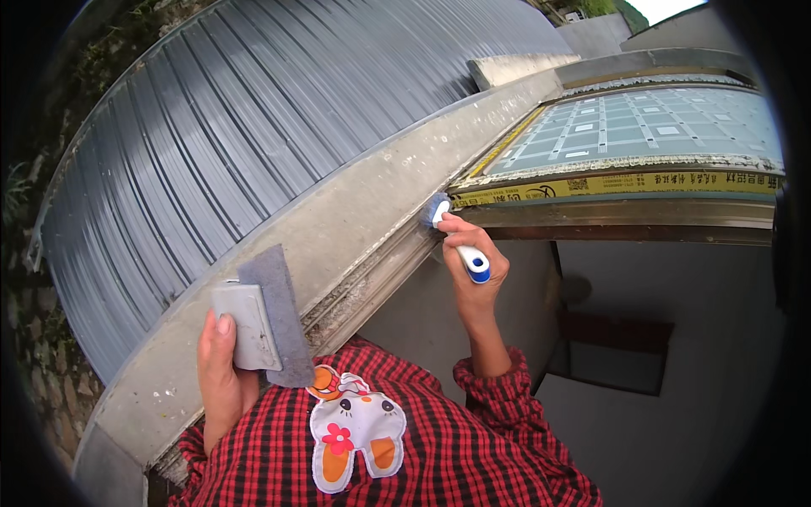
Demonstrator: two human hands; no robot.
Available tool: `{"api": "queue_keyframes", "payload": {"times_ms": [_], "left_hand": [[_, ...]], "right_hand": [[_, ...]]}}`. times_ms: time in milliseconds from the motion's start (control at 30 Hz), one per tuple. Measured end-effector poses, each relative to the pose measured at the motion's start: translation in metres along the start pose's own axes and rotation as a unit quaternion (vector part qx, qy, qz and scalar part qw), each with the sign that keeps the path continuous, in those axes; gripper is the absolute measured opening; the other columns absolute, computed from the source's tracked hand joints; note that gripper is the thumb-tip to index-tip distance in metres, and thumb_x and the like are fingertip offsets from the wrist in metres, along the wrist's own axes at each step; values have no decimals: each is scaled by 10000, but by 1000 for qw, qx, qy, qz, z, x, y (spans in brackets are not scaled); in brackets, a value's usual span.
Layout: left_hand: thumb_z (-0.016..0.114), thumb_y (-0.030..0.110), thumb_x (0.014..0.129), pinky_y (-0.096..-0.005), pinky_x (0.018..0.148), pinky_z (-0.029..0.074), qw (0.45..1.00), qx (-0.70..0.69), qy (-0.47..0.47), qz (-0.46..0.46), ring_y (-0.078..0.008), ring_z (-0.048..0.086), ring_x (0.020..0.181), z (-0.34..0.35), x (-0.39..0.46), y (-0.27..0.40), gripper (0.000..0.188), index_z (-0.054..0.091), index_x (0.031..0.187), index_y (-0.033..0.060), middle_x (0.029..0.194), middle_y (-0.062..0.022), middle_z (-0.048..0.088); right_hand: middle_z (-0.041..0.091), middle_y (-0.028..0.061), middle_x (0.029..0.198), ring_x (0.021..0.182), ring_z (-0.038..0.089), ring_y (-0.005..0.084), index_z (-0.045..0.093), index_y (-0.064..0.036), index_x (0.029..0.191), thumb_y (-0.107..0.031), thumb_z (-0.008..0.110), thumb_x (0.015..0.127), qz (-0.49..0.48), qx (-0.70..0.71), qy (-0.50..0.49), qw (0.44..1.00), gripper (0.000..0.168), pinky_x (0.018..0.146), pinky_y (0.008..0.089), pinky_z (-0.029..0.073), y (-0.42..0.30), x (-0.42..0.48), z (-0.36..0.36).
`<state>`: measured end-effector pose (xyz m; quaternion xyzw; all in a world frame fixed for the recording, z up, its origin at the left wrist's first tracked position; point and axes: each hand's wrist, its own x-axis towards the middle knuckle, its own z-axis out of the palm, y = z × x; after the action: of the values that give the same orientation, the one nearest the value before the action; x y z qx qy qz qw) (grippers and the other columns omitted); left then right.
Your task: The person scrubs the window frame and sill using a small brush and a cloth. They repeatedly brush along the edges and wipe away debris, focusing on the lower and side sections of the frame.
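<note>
My right hand [476,293] grips a white and blue scrub brush [474,263] by its handle. The bluish bristles touch the dirty metal window track [374,282], close to where a window sash frame [608,215] meets it. In my left hand [218,358] is a grey plastic scraper-like tool [250,326], with the thumb across its face. A grey fibrous pad [279,317] is attached to or held against that tool's far side; the join is hidden. Both stand over the sill near my body, apart from the brush.
Beyond the track runs a concrete ledge [355,203], then a corrugated metal roof [209,127]. Patterned window glass [646,127] lies to the right, its frame bearing yellow printed tape [633,182]. A dim room with a dark framed opening [614,355] shows at lower right.
</note>
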<state>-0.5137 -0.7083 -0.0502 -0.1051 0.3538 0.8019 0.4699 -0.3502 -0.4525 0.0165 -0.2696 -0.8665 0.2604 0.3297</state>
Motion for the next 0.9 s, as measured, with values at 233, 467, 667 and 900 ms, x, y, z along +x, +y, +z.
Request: {"api": "queue_keyframes", "payload": {"times_ms": [233, 467, 667, 900], "left_hand": [[569, 313, 953, -328, 975, 424, 1000, -1, -3, 3, -183, 563, 1102, 1, -2, 1, 513, 455, 1325, -22, 1202, -105, 586], [568, 308, 952, -339, 984, 423, 1000, 10, -8, -3, -188, 561, 1109, 3, 1, -1, 519, 446, 1333, -22, 1216, -108, 578], [559, 296, 957, -342, 983, 428, 1000, -2, 6, 15, -193, 562, 1113, 3, -2, 1, 503, 448, 1332, -20, 1223, -109, 575], [550, 292, 964, -346, 978, 431, 1000, 9, -4, 2, -190, 561, 1109, 5, 0, 0, 484, 452, 1326, -15, 1212, -106, 577]], "right_hand": [[705, 129, 930, 1005, 679, 283, 606, -3, 825, 77, 640, 738, 45, -29, -66, 996, 123, 862, 345, 514, -32, 0, 14], [694, 171, 1000, 1085, 641, 312, 633, 4, 831, 115, 636, 766, 92, 107, -162, 977, 129, 947, 416, 489, -87, -34, 22], [692, 178, 995, 1065, 647, 322, 629, 19, 870, 137, 607, 788, 63, 132, -114, 983, 145, 942, 432, 492, -73, -4, -7], [693, 175, 983, 1051, 652, 319, 633, 12, 838, 95, 614, 809, 52, 88, -108, 989, 90, 958, 423, 482, -66, -35, 18]]}}
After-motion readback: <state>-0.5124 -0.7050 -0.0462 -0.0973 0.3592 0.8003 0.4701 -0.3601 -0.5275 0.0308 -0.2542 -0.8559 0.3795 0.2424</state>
